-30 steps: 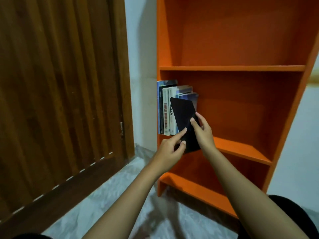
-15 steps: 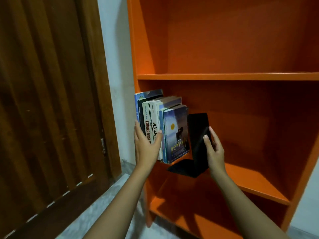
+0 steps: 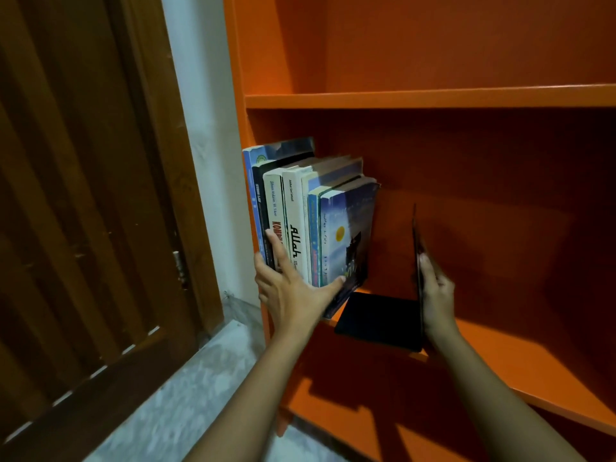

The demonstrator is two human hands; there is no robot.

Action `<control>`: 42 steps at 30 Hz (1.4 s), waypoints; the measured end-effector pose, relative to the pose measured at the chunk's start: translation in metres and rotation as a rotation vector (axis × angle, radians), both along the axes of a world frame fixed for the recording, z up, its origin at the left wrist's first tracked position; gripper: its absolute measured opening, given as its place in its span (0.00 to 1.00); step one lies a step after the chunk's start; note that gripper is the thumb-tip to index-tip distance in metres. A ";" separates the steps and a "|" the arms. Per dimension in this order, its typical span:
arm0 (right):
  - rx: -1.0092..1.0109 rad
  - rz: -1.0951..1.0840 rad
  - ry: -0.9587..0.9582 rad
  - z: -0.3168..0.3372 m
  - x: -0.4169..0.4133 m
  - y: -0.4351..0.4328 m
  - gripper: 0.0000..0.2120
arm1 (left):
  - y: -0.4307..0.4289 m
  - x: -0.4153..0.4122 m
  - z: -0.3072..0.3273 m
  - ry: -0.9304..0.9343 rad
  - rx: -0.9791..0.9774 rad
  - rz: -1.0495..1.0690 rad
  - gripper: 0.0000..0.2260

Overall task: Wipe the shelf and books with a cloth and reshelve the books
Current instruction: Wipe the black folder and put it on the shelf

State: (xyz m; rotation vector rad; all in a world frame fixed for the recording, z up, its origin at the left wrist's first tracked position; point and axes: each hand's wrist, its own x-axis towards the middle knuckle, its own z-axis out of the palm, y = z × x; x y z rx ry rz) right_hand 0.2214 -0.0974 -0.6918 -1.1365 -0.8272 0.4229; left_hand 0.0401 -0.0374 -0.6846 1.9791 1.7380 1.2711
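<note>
left hand (image 3: 293, 295) spread wide, clasps books (image 3: 346, 228); right hand (image 3: 438, 295) pinches bookend (image 3: 376, 320) upright.

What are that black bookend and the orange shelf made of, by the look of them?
The bookend looks like thin sheet metal, matte black: its upright shows edge-on as a sliver, bent sharply from the flat base. The shelf looks like painted or laminated board, smooth orange with a faint sheen; no grain shows, so the core is unclear.
</note>
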 end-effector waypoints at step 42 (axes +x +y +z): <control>0.076 0.111 0.032 0.000 -0.025 -0.030 0.31 | 0.003 0.010 0.008 -0.326 -0.043 -0.037 0.65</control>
